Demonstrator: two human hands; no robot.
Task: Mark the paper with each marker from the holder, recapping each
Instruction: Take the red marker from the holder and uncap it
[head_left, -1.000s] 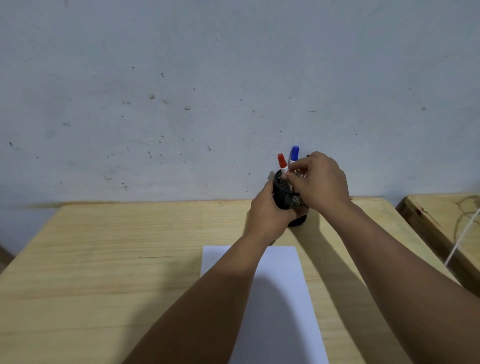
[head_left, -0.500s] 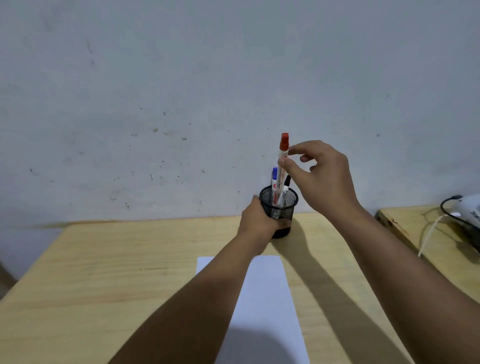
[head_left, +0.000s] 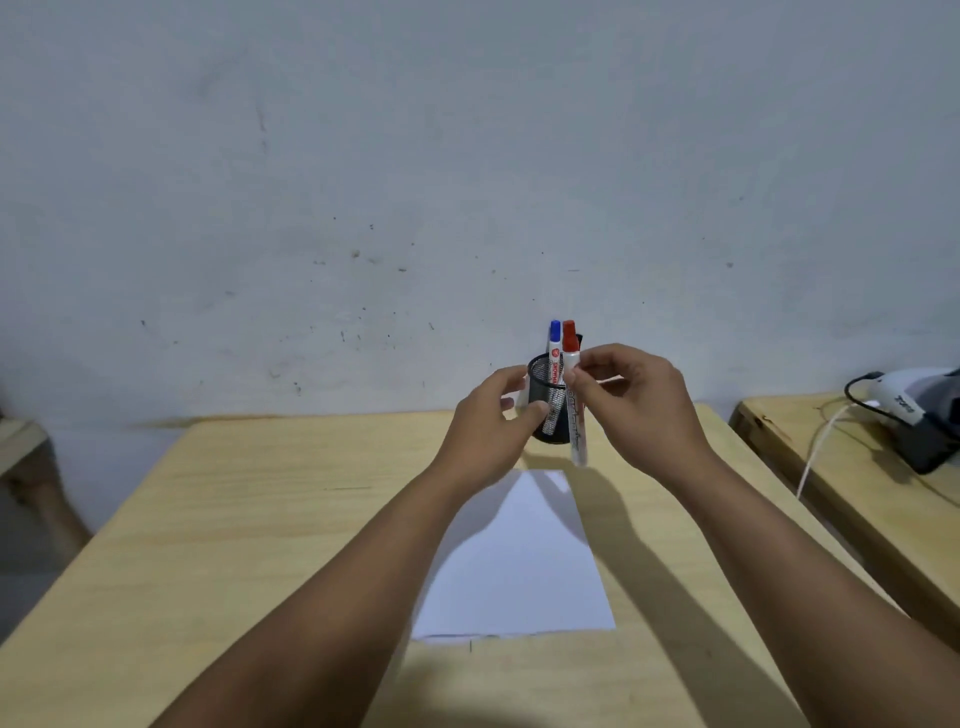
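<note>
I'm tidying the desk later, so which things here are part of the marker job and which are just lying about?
Job: red marker in right hand, blue marker, mesh holder by left hand, paper.
Lying about: black device and white cable.

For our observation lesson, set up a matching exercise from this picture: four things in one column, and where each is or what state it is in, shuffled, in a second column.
Column 1:
1. red marker
2. blue marker
3. mesh holder
4. paper

Column 2:
A. lies flat on the table
B. stands in the holder, capped
C. pinched in the right hand, capped, out of the holder
D. gripped by the left hand

Pairs: 1-C, 2-B, 3-D, 4-A
</note>
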